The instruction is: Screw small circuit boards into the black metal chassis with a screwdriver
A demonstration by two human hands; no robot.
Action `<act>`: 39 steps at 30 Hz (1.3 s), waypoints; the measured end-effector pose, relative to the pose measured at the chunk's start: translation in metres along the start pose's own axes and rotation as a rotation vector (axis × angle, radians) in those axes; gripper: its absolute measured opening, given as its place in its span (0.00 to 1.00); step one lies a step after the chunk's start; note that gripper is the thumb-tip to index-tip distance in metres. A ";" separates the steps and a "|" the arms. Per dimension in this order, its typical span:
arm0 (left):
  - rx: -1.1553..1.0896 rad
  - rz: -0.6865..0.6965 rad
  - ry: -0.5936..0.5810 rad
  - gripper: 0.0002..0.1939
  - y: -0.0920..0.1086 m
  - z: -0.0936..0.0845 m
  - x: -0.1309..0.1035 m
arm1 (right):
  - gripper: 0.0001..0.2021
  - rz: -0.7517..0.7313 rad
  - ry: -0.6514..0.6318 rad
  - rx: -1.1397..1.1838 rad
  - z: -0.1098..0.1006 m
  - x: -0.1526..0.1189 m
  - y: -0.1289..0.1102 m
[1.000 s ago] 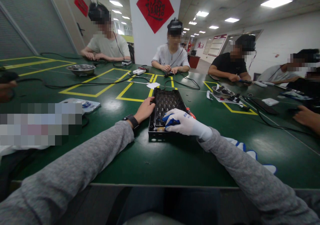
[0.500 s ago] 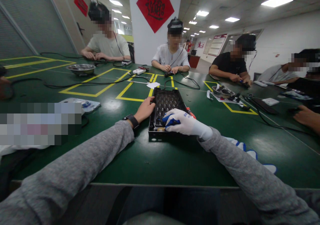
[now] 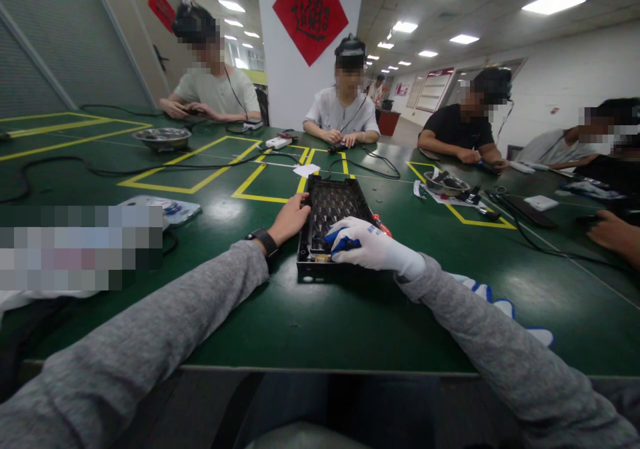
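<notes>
A black rectangular casing (image 3: 336,204) lies lengthwise on the green table, its inside studded with rows of small light-coloured parts. My bare left hand (image 3: 291,217), with a black band at the wrist, holds the casing's left side, fingertips over the rim. My right hand (image 3: 367,244), in a white glove with blue fingertips, reaches into the near end with its fingers curled together. What they pinch, if anything, is hidden. Close to those fingertips sits a small brass-coloured part (image 3: 319,258). Just right of the casing lies a tool with red handles (image 3: 382,225), partly covered by my right hand.
A loose white-and-blue glove (image 3: 505,310) lies beside my right forearm. Metal bowls (image 3: 163,138) (image 3: 447,182) stand left and right. A plastic bag (image 3: 183,210) is at left. Black cables (image 3: 220,168) and yellow tape cross the table (image 3: 240,336). Several people sit opposite and at right.
My hands and the casing stay in place. At far left, a hand by the table's edge has gone from view. The person at back left has raised their hands slightly.
</notes>
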State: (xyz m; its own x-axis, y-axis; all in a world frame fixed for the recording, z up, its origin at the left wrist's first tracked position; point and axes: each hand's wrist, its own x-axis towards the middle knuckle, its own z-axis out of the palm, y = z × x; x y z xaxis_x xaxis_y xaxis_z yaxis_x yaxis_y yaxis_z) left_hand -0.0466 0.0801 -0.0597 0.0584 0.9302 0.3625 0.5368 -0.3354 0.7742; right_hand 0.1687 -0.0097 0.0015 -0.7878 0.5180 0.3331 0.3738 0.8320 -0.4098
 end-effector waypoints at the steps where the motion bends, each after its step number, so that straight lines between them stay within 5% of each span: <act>1: 0.001 0.000 0.000 0.26 0.000 0.000 0.000 | 0.09 0.003 0.001 -0.004 0.000 0.000 0.000; 39: 0.029 0.010 -0.003 0.27 0.000 0.001 0.000 | 0.10 0.001 -0.010 -0.013 0.001 0.000 0.001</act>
State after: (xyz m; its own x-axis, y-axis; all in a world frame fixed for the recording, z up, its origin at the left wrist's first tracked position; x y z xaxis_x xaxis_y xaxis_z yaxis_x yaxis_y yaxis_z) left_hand -0.0462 0.0801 -0.0601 0.0663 0.9271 0.3690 0.5606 -0.3405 0.7549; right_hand 0.1692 -0.0090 0.0002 -0.7924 0.5166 0.3243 0.3804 0.8342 -0.3993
